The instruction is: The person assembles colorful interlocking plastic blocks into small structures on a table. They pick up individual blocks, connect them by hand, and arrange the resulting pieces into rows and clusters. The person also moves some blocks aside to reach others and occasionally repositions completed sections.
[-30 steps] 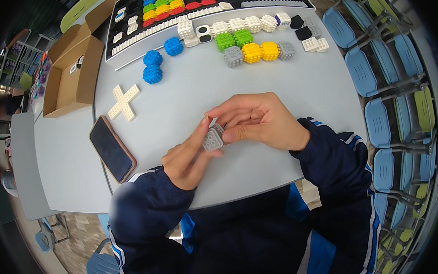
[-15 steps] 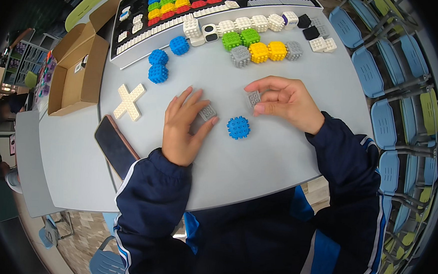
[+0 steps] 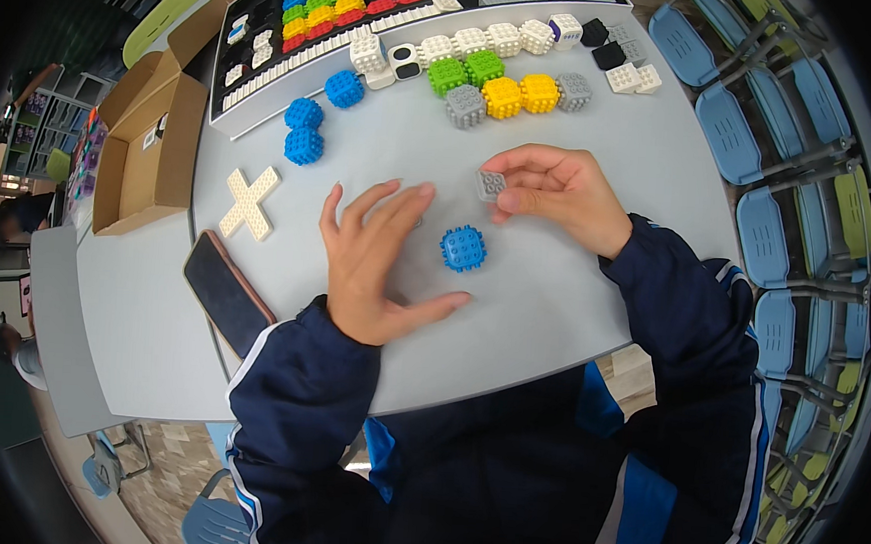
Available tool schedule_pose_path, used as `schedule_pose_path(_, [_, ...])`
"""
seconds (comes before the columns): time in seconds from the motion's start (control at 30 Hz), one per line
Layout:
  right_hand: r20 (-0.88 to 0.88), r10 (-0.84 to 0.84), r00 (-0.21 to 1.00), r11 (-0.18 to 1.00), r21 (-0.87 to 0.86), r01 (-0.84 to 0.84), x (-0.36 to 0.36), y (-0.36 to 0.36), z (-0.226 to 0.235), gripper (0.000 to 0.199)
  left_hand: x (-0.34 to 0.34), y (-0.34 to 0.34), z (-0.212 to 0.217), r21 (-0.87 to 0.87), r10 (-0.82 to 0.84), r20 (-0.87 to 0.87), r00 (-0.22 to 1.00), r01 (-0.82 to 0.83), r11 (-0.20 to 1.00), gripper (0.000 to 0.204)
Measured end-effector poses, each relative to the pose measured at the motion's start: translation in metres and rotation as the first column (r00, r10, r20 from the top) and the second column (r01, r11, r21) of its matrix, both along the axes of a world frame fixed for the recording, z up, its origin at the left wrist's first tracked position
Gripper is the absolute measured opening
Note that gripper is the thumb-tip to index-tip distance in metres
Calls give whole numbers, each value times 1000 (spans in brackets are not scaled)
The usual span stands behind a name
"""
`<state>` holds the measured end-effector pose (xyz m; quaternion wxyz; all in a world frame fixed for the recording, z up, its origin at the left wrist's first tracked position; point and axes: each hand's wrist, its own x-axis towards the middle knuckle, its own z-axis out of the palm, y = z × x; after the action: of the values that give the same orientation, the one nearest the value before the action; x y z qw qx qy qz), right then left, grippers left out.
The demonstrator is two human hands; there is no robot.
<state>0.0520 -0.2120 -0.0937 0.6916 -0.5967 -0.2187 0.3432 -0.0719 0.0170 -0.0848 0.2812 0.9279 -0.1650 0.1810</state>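
A blue studded cube block rests on the table between my hands. My left hand is spread open just left of it, thumb and fingers reaching around that side without gripping it. A sliver of a clear grey studded piece shows past my left fingers; most of it is hidden. To the upper right of the blue block, my right hand pinches a small square clear grey studded piece between thumb and fingers.
Beyond my hands lie blue blocks, green blocks, yellow blocks and a white block row beside a parts tray. At left are a cream cross-shaped piece, a phone and a cardboard box.
My left hand has let go of its clear grey piece and opened wide toward the blue block. My right hand still holds its piece, now turned with its studs more toward view.
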Motion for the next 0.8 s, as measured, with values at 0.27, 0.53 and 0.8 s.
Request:
schedule_pose_path(0.27, [12, -88, 996, 986, 141, 86, -5, 12, -4, 33, 5, -14, -18, -240, 18, -184, 983, -63, 969, 72])
schedule_pose_path(0.53, [153, -149, 977, 977, 177, 121, 8, 35, -8, 22, 29, -19, -22, -720, -73, -238, 969, -125, 683, 43])
schedule_pose_path(0.8, [10, -188, 982, 962, 203, 182, 17, 41, -14, 20, 33, -21, -23, -825, -11, -265, 964, -221, 520, 36])
